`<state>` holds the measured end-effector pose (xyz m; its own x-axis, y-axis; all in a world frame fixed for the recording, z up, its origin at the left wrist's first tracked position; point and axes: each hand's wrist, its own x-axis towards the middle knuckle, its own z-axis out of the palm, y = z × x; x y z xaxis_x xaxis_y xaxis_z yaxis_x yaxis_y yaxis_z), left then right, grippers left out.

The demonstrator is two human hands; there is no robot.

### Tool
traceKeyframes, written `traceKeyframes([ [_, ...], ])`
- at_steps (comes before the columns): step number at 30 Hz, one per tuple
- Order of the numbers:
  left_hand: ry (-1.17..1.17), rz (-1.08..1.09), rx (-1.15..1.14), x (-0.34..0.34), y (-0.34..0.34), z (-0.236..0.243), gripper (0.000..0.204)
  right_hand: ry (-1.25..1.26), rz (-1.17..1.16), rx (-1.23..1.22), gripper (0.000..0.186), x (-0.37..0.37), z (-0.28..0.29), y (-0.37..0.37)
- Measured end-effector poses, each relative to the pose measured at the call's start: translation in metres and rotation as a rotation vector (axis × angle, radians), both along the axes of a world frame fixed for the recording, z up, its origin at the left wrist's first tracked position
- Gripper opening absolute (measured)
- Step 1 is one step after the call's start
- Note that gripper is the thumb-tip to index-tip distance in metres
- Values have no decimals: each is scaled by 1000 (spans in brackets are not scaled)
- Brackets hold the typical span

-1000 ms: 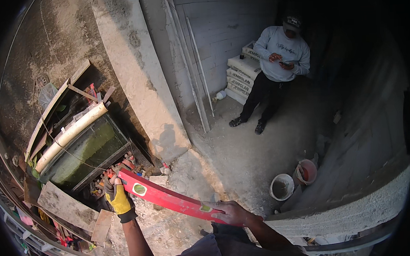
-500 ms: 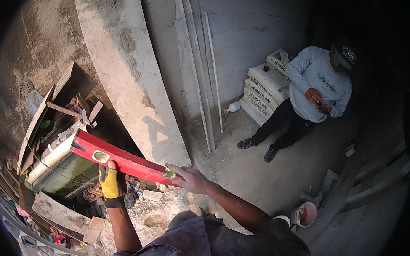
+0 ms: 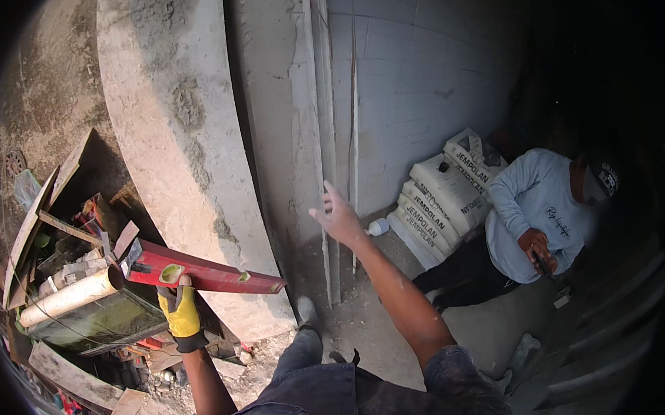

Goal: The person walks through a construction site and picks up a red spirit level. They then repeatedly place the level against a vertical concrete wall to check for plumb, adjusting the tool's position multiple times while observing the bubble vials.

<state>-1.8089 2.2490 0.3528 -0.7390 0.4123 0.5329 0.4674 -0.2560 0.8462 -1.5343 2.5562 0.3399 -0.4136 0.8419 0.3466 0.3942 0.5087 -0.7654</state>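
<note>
Main risk, IMO: the red level [image 3: 209,272] tipping or slipping, b/c only the L hand [image 3: 178,314] has it, nr one end, w/ no other support visible along the far part. If it swings, the far end could knock the pillar [image 3: 173,125] & chip an edge or jar a vial [image 3: 172,274]; can't tell if level & pillar touch or it's just in front. A drop could land on the tank [image 3: 85,322], the rubble [image 3: 228,368] or the wearer's foot [image 3: 306,310] by the pillar base. R hand [image 3: 339,218] might also bump the thin poles [image 3: 326,133] if it's as close as it looks; depth unclear.

Pose: L forearm [image 3: 209,383] rises from the lower edge, approx. vertical, wrist nr straight. Gloved thumb up on the level's face just below the nr vial, grip wrapped round its lower edge, holding it; rest of the fingers hidden. Level slants down L to R, in front of tank & pillar. R arm [image 3: 396,294] reaches up & L from lower R, palm empty, fingers spread, grip wide. Co-worker [image 3: 540,206] is off to R by the bags [image 3: 425,214], well apart from the level.
</note>
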Motion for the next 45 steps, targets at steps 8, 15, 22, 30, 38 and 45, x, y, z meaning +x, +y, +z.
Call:
traceKeyframes([
  [8,-415,-62,-87,-11,131,-47,40,70,-180,-24,130,-76,76,243],
  [15,-241,-211,-337,-16,237,-20,32,101,-372,266,128,-114,47,335],
  [22,-237,-401,-413,-26,317,-12,28,146,-423,324,116,-67,121,372],
  [30,-215,-468,-481,-27,368,-11,31,66,-487,586,109,-1,93,402],
  [38,-214,-505,-423,-11,409,-9,32,128,-472,488,100,16,56,419],
  [45,-263,-416,-338,18,457,-17,19,58,-503,264,119,11,60,436],
])
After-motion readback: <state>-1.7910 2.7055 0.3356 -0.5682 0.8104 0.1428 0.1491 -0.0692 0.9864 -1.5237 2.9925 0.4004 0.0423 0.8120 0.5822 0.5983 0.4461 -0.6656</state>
